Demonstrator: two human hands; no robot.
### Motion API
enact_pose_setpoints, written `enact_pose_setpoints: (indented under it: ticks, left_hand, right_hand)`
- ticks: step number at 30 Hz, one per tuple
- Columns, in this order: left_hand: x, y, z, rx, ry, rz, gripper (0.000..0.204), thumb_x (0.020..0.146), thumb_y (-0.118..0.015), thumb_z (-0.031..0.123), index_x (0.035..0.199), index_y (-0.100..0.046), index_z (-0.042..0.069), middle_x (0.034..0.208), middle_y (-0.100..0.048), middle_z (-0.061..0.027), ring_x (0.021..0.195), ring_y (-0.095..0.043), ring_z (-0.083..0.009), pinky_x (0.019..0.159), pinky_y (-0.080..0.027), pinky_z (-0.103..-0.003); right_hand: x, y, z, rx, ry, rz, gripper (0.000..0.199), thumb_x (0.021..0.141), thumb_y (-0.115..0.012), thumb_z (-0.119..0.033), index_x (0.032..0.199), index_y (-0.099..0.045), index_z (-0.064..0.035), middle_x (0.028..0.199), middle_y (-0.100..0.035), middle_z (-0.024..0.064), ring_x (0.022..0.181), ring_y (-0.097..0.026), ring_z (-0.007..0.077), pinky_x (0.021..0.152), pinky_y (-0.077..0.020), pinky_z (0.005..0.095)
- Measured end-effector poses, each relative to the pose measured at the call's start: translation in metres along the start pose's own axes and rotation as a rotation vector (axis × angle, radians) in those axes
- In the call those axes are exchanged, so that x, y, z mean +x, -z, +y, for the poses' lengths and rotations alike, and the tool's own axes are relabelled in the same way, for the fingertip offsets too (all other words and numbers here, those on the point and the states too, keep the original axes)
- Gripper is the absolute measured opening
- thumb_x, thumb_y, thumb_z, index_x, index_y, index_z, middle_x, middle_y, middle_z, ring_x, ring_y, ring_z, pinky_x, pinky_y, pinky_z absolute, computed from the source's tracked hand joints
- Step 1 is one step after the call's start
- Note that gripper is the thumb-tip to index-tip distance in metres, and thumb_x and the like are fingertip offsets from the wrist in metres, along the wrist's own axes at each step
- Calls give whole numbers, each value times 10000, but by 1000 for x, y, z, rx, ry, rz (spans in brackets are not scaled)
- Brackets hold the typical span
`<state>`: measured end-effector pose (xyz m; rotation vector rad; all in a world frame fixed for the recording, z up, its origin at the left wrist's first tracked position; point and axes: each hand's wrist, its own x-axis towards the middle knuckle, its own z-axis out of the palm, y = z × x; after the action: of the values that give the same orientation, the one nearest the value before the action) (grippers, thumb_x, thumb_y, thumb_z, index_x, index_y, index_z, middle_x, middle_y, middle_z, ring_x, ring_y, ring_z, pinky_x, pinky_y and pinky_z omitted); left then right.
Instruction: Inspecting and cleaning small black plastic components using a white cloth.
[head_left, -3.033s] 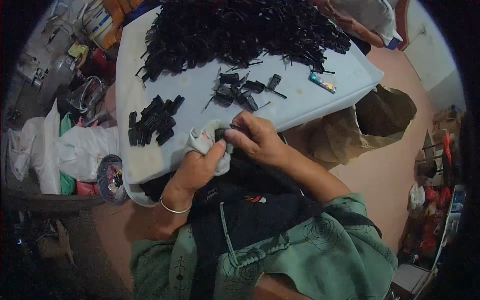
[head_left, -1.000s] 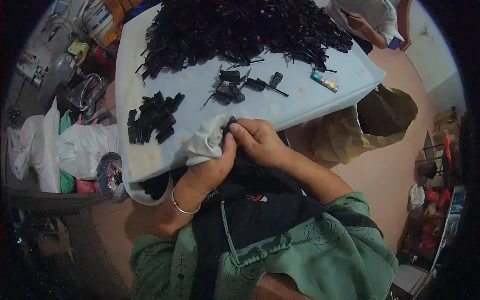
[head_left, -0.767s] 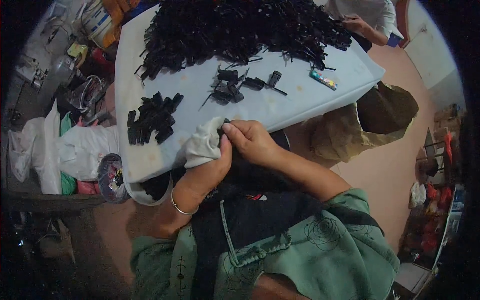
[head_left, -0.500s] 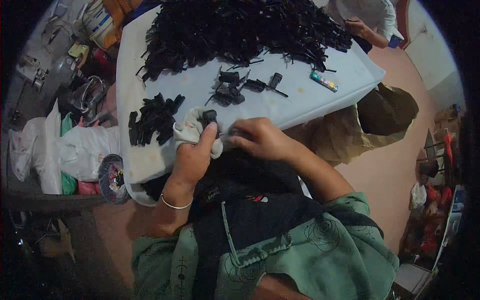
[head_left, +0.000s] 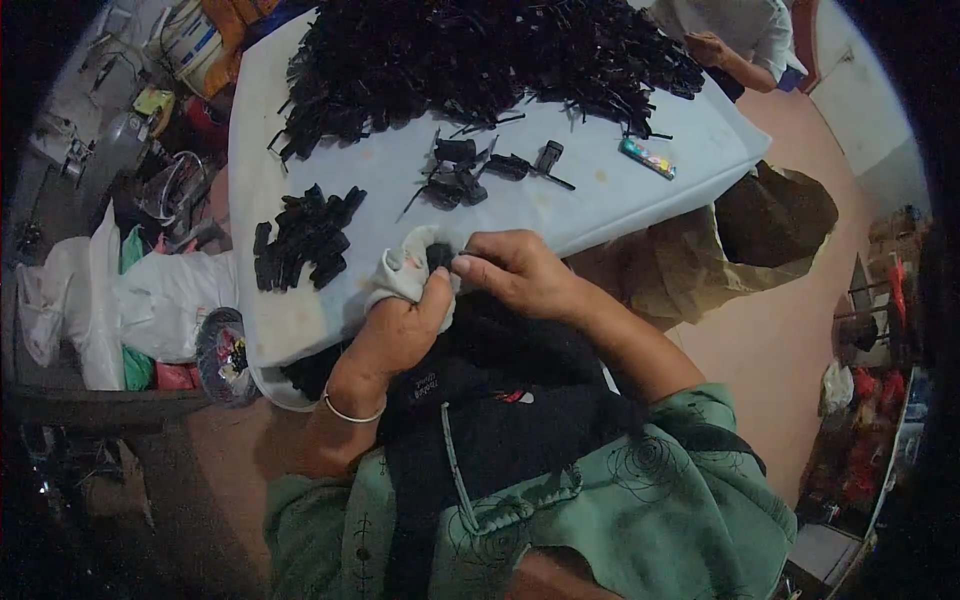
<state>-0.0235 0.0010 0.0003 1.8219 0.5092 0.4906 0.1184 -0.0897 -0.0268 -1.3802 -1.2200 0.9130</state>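
Note:
My left hand [head_left: 405, 330] is closed around a bunched white cloth [head_left: 400, 272] and a small black plastic part [head_left: 439, 256], its thumb pressed on the part. Against that part's right side, the thumb and curled fingers of my right hand [head_left: 515, 272] are pinched together. What lies between those fingertips is mostly hidden. Just beyond my hands, several loose black plastic parts [head_left: 455, 185] with thin stems lie on the white-covered table [head_left: 390, 160]. To the left sits a small pile of similar black pieces [head_left: 305, 235].
A big heap of black parts [head_left: 480, 60] covers the table's far side. A colourful small tube-like packet [head_left: 648, 158] lies near the right edge. Beside the table stand an open brown sack [head_left: 690, 260] and a bowl [head_left: 222, 355]. Another person's hand [head_left: 708, 48] shows at far right.
My right hand has come in to the black part and pinches at it. My left hand, with cloth and part, has shifted slightly right and the part has turned.

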Motion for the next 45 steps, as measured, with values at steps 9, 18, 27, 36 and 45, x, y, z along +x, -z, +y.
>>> enact_pose_setpoints:
  ticks: [9,18,27,36,45]
  left_hand:
    - [-3,-5,-25,691,-275,-13,207,808,-429,173,824,-535,-4,741,-556,-184,680,-534,-354,599,-415,-403]
    - [-6,-6,-42,725,-261,90,161,810,-427,117,831,-512,-19,717,-563,-178,659,-557,-333,568,-429,-408]
    - [-12,-14,-51,523,-349,209,122,803,-410,72,780,-490,-17,659,-540,-168,580,-523,-357,520,-412,-402]
    - [-4,9,-16,-301,43,87,233,818,-385,88,1022,-468,11,803,-514,-62,580,-476,-158,498,-405,-281]
    - [-5,7,-17,-678,116,-4,223,817,-411,78,1016,-481,7,816,-544,-42,685,-505,-108,581,-422,-234]
  right_hand:
    - [-4,-18,-1,-131,63,26,270,907,-430,-199,747,-492,10,568,-408,46,580,-365,95,550,-381,282]
    - [11,-42,20,-114,119,228,269,876,-465,-209,726,-516,8,617,-508,197,519,-441,304,529,-405,356]
    - [14,-43,22,-111,59,134,295,884,-444,-227,729,-523,11,656,-523,210,556,-450,337,561,-411,364]
    - [0,-9,1,33,166,105,271,898,-436,-213,761,-506,10,584,-449,36,589,-436,117,567,-386,274]
    - [1,-6,-22,-320,329,162,215,843,-505,-157,722,-491,20,586,-452,159,537,-458,258,526,-379,348]
